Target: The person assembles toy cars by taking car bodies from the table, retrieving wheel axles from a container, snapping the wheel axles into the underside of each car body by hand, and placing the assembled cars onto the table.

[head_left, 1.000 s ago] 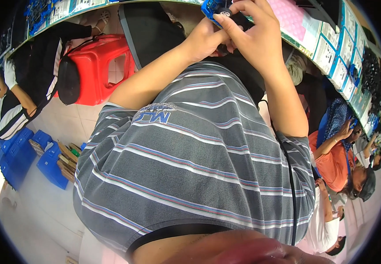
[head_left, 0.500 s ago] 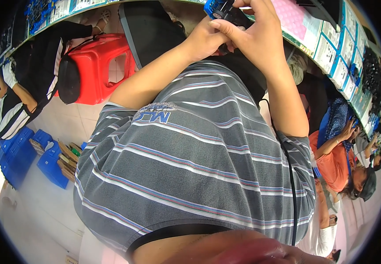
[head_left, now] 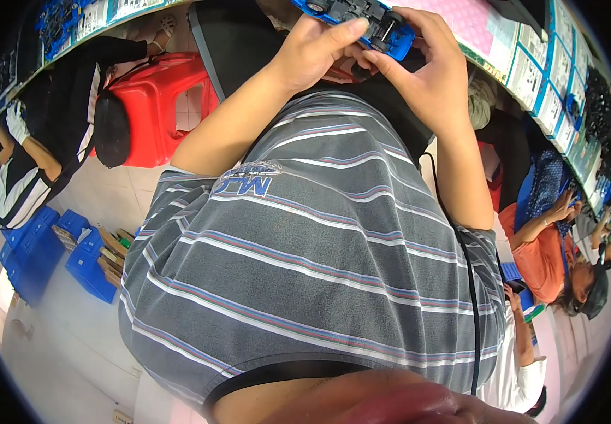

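Note:
A blue toy car [head_left: 362, 19] is held up near the top edge, its black underside and wheels facing me. My left hand [head_left: 310, 53] grips its left part, the thumb pressed along the underside. My right hand [head_left: 429, 67] closes round the right end, with fingers on the far side and the thumb at the near edge. Both hands are above my lap, close to the edge of the worktable. The left end of the car runs out of the picture at the top.
The worktable [head_left: 507, 63] carries printed sheets, a pink mat [head_left: 469, 25] and, at left, blue toy car parts [head_left: 58, 32]. A red stool [head_left: 153, 106] stands left, near blue bins [head_left: 90, 265]. Co-workers sit on both sides. A black cable [head_left: 469, 283] hangs along my right side.
The toy car has turned so that its underside now faces me, lying longer across the view. My hands have moved apart, the left one to the left and the right one slightly right.

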`<move>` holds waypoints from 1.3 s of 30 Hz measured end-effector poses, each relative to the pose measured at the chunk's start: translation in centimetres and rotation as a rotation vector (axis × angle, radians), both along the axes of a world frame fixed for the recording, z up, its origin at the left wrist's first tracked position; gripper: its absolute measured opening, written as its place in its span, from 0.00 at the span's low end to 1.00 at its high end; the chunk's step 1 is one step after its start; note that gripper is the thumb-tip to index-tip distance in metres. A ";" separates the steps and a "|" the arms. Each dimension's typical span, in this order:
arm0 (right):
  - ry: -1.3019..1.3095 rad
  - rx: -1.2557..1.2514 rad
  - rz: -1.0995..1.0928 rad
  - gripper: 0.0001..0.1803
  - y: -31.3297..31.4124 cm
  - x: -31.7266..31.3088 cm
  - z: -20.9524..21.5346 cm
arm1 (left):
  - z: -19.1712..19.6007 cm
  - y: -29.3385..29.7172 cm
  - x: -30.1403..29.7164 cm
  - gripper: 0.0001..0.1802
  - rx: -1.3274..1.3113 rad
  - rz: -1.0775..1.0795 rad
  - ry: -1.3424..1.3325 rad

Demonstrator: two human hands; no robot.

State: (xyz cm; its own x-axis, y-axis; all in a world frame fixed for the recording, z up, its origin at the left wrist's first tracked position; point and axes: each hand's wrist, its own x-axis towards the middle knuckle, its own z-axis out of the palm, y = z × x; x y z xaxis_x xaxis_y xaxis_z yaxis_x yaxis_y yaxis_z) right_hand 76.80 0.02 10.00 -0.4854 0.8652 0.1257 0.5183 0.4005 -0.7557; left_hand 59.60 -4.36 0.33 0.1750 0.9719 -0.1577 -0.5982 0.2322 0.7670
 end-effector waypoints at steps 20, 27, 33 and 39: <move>0.207 0.122 0.086 0.28 1.2 1.7 -4.3 | 2.2 0.3 -1.6 0.41 0.105 0.192 0.169; 0.273 0.019 0.074 0.29 0.9 3.1 -3.6 | 1.5 1.0 -3.0 0.42 0.273 0.047 0.266; 0.207 0.023 0.076 0.30 1.4 4.0 -3.1 | 2.0 1.9 -2.0 0.36 0.261 -0.009 0.273; 0.229 0.044 0.096 0.27 1.8 4.4 -3.4 | 1.8 1.8 -1.7 0.38 0.199 -0.016 0.251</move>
